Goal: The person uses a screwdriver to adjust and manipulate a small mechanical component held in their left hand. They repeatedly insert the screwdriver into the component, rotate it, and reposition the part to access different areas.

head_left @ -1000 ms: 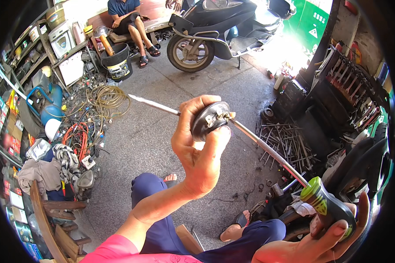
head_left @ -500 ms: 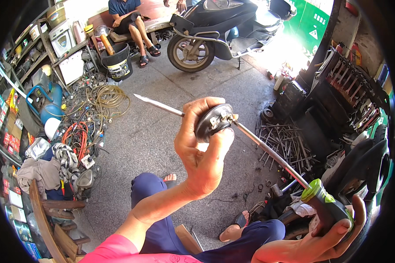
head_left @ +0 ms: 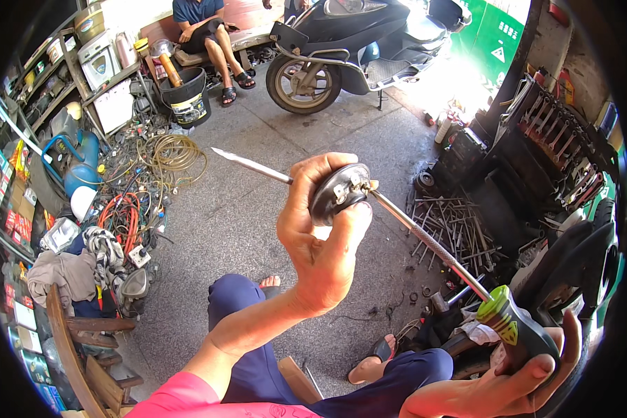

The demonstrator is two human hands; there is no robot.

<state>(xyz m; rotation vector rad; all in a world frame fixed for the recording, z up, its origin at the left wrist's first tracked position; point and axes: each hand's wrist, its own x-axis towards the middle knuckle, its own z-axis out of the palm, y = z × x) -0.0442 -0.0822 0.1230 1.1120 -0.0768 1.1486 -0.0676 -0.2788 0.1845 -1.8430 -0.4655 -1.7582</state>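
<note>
Raised in front of me, my left hand pinches a round black disc horn by its edge, with small metal tabs and a screw on its face. A bare pointed metal rod sticks out leftward from behind the same fingers; its other end is hidden. At the lower right, my right hand holds the black and green handle of a screwdriver, fingertips and thumb around its end. The long shaft slants up to the left, and its tip meets the screw area at the horn's right edge.
A black scooter stands at the back, beside a seated person. Coiled hoses and loose parts lie at the left, near a wooden chair. Many metal rods and a wrench rack are at the right.
The screwdriver handle has turned about its axis in my right hand, showing a different side of its green pattern. My left hand and the horn have stayed almost still.
</note>
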